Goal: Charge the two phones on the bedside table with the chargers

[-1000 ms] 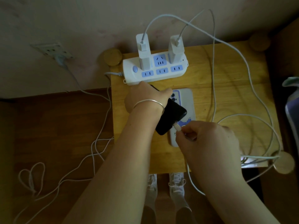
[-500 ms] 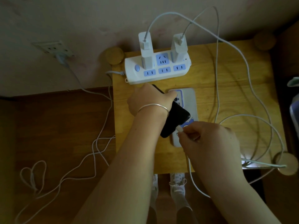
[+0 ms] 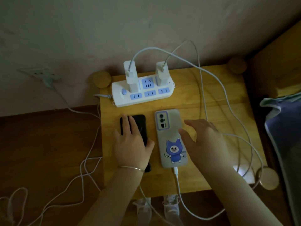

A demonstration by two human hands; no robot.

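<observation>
Two phones lie flat, side by side, on the wooden bedside table point(image 3: 216, 111). My left hand point(image 3: 132, 149) rests on the black phone point(image 3: 140, 123), fingers over its back and thumb at its right edge; its lower end is hidden under my wrist. The grey phone point(image 3: 168, 137), in a case with a blue cartoon cat, has a white cable plug point(image 3: 175, 171) in its bottom port. My right hand point(image 3: 205, 141) is spread open at that phone's right edge. Two white chargers point(image 3: 131, 75) point(image 3: 162, 74) stand in the power strip point(image 3: 125, 101).
White cables loop over the right of the table point(image 3: 228, 101) and across the floor point(image 3: 84, 168) on the left. A wall socket point(image 3: 40, 73) is at the left. Bedding point(image 3: 283, 128) lies at the right. My shoes point(image 3: 171, 204) show below the table's front edge.
The black phone, held tilted above the grey phone while my right hand pushed a cable plug at its end, now lies flat left of the grey phone. My right hand has let go of the plug.
</observation>
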